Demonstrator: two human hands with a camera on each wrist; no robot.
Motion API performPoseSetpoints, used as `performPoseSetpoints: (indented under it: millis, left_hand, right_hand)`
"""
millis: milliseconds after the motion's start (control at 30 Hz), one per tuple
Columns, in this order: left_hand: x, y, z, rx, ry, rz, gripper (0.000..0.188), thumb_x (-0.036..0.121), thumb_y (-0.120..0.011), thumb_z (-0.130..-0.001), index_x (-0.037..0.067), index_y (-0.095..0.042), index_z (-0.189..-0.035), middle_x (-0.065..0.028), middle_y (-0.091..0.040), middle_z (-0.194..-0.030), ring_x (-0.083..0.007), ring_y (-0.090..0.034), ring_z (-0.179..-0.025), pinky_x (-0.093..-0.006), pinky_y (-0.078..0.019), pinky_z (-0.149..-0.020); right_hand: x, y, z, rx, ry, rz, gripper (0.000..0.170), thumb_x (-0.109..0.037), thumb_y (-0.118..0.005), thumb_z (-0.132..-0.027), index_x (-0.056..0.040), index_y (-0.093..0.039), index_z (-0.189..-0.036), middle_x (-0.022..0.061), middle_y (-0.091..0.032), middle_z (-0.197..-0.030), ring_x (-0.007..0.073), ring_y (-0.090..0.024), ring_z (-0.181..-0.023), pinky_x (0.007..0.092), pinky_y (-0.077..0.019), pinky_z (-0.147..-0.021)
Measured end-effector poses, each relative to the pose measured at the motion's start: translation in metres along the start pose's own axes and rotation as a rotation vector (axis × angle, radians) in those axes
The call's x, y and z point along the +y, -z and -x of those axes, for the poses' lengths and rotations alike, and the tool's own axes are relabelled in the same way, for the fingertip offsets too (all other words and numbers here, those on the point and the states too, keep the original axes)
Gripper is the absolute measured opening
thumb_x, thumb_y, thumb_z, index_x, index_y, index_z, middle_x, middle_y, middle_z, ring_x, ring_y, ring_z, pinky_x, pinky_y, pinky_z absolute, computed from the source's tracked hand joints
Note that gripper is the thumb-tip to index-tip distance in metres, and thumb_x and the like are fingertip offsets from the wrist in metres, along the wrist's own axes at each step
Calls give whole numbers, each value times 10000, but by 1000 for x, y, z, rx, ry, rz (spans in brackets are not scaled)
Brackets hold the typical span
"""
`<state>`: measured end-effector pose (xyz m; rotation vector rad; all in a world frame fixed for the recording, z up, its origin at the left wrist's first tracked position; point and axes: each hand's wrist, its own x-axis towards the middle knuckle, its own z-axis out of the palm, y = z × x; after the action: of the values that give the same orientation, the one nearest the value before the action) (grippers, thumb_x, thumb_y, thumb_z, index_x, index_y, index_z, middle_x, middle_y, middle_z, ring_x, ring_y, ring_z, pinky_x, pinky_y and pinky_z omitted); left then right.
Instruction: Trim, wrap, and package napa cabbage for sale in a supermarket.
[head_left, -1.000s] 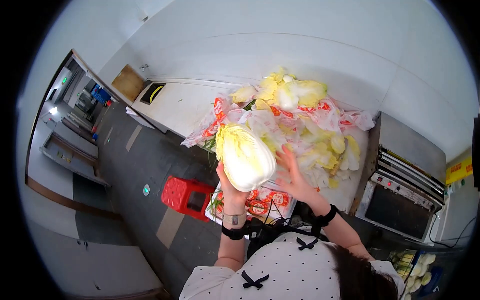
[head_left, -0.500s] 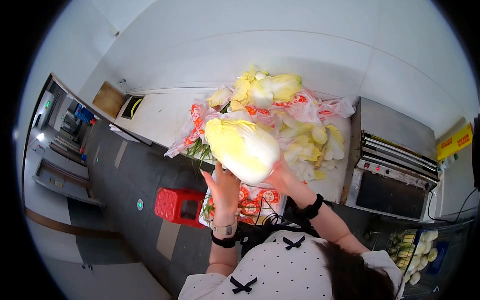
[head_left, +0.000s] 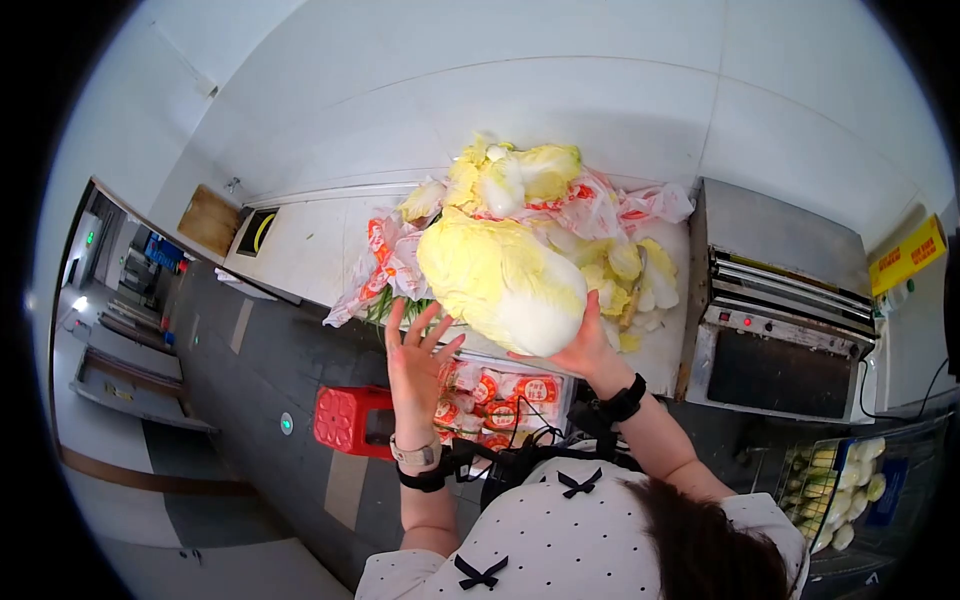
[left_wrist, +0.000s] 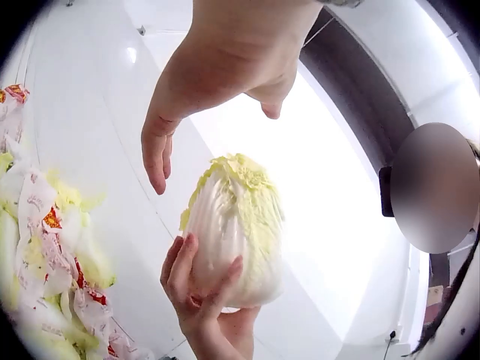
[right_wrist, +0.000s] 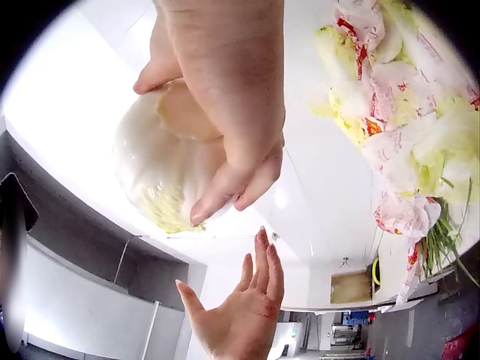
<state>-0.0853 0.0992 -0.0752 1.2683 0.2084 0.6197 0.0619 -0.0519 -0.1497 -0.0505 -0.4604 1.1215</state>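
Observation:
A large napa cabbage (head_left: 505, 285), yellow-green at its leafy end and white at its base, is held up over the counter. My right hand (head_left: 585, 345) grips it by the base, and in the left wrist view the fingers (left_wrist: 184, 266) of that hand curl round the cabbage (left_wrist: 236, 232). My left hand (head_left: 415, 375) is held apart from the cabbage, palm up with spread fingers. The right wrist view shows this left hand (right_wrist: 240, 315) empty, beyond the leafy end of the cabbage (right_wrist: 169, 161).
Cabbage leaves (head_left: 530, 180) and red-printed plastic bags (head_left: 655, 205) lie on the counter (head_left: 305, 245). A metal appliance (head_left: 785, 300) stands at the right. Below are a tray of red-labelled packs (head_left: 535, 388), a red stool (head_left: 342, 420) and a crate of vegetables (head_left: 845, 490).
The left hand has let go of the cabbage and moved away, fingers spread. The right hand, first beside the cabbage, now supports it by the base. The cabbage has turned more sideways.

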Motion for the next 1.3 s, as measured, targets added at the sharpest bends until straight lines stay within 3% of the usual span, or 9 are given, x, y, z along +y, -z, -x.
performPoseSetpoints:
  millis: [267, 500, 667, 733, 833, 900, 1100, 1200, 1300]
  left_hand:
    - [6, -12, -4, -165, 30, 168, 1039, 527, -699, -665, 150, -79, -1409, -150, -299, -1374, -306, -336, -1250, -466, -403, -940]
    - [-54, 26, 1, 128, 306, 435, 723, 580, -432, -827, 137, -256, -1371, -86, -331, -1378, -284, -364, -1236, -456, -329, -1003]
    - [-79, 28, -8, 259, 342, 500, 681, 615, -326, -847, 154, -319, -1348, -74, -367, -1361, -293, -379, -1221, -472, -323, -1005]
    - [-73, 12, -9, 352, 308, 309, 681, 625, -318, -842, 163, -332, -1341, -67, -375, -1355, -295, -392, -1211, -477, -331, -997]
    - [-89, 28, -12, 359, 363, 531, 664, 612, -326, -846, 163, -344, -1335, -64, -387, -1345, -286, -394, -1211, -471, -343, -991]
    - [-97, 36, -13, 352, 373, 590, 642, 588, -337, -852, 155, -355, -1326, -65, -398, -1336, -281, -404, -1204, -464, -352, -986]
    - [-125, 57, -10, 368, 491, 670, 574, 514, -349, -870, 129, -394, -1294, -71, -427, -1312, -275, -432, -1180, -451, -367, -975]
    - [-133, 51, -8, 420, 565, 652, 582, 524, -350, -863, 139, -390, -1298, -74, -423, -1316, -277, -434, -1180, -472, -363, -971]
    - [-159, 59, 1, 456, 613, 644, 593, 542, -359, -854, 166, -375, -1312, -70, -409, -1328, -286, -415, -1197, -505, -348, -970]
  right_hand:
    - [3, 2, 9, 123, -38, 125, 941, -431, -702, -697, -98, -157, -1388, 110, -279, -1396, 266, -296, -1277, 446, -261, -1044]
    - [18, -21, 10, 194, -71, 873, 844, -275, -592, -840, -57, 16, -1383, 145, -344, -1283, 223, -433, -1137, 340, -422, -886]
    - [-11, -12, 5, 396, -306, 659, 565, -278, -500, -895, -33, -259, -1344, 129, -479, -1185, 187, -563, -893, 316, -484, -725]
    - [-17, 56, 15, 596, -50, 775, 433, -280, -505, -892, -11, -437, -1224, 99, -501, -1181, 185, -565, -889, 334, -487, -708]
    - [-36, 136, 44, 1244, 120, 1956, 244, -143, -576, -813, -18, -501, -1009, 148, -534, -992, 294, -525, -925, 385, -438, -780]
    - [-43, 157, 59, 1398, 153, 2193, 296, -115, -614, -753, -25, -462, -991, 183, -513, -930, 344, -492, -912, 406, -407, -808]
    - [-52, 194, 70, 1543, 112, 1906, 413, -152, -628, -728, -1, -415, -1047, 231, -527, -990, 363, -518, -953, 418, -425, -801]
    - [-67, 178, 59, 1666, -198, 1719, 440, -197, -634, -719, 16, -417, -1036, 240, -533, -1009, 359, -529, -965, 418, -441, -792]
    - [-72, 177, 53, 1563, -323, 1957, 508, -259, -662, -689, 19, -422, -1040, 227, -535, -1018, 361, -528, -963, 424, -448, -787]
